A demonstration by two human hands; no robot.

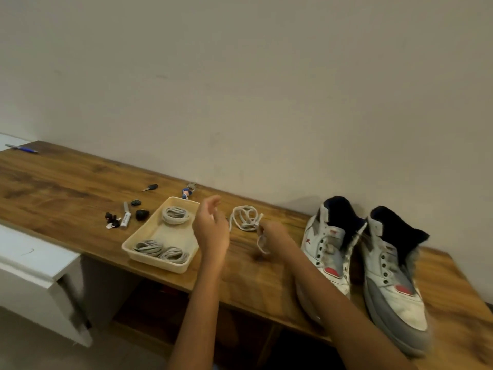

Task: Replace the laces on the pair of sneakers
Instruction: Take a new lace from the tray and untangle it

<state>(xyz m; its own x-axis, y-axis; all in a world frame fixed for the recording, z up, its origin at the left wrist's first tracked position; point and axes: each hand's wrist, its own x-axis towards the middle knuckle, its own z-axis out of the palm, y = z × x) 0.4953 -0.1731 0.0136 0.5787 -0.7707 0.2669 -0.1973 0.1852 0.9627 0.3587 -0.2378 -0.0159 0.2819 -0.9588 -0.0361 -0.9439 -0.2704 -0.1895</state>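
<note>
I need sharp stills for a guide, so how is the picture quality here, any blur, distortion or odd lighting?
Head view: warm, dim indoor light; the wooden tabletop edge bows from wide-angle distortion; motion blur smears the left hand, the right hand and the loose white lace it pinches; the white and grey high-top sneakers look soft at their toes, with a shadow on the wall behind them.

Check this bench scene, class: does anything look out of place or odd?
Little stands out. Both sneakers have bare eyelets, and one loose lace sprawls on the bench outside the tray, one end pinched by the right hand.
</note>
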